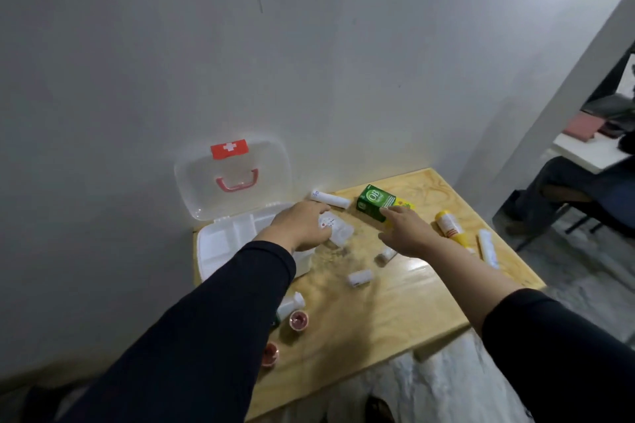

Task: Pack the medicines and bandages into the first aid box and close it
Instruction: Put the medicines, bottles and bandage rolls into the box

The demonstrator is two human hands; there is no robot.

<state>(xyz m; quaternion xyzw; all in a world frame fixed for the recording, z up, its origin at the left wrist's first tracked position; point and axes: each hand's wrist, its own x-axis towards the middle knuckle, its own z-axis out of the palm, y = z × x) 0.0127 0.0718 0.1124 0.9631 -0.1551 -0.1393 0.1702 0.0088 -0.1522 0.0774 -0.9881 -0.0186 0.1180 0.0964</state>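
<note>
Wood, pale and shiny, makes the table [395, 302] that I see below me, pushed up to a grey wall [309, 62]. On its far left side sits the first aid box [220, 244], white inside with little walled parts, and its clear lid [233, 178] stands open against the wall with a red cross sticker and a pink handle. My two arms in dark sleeves reach out over the table. My left hand [302, 227] is just right of the box, with its fingers curled down around a small clear packet [338, 230] that has red marks on it. My right hand [407, 233] is to the right, and its fingers are stretched forward and close together, with the tips touching the near edge of a green medicine box [374, 201]. I cannot tell if it has a grip on it yet. A yellow thing peeks out just behind the green box. Far of my left hand lies a white bandage roll [330, 199]. On the right side lie a yellow tube [450, 227] and a long white wrapped roll [488, 247]. Near the middle lies a small white roll [360, 277], and another small roll [386, 255] shows under my right wrist. Near the left edge are a white bottle [290, 306] on its side and two little red pots [298, 319], one nearer than the other.
</note>
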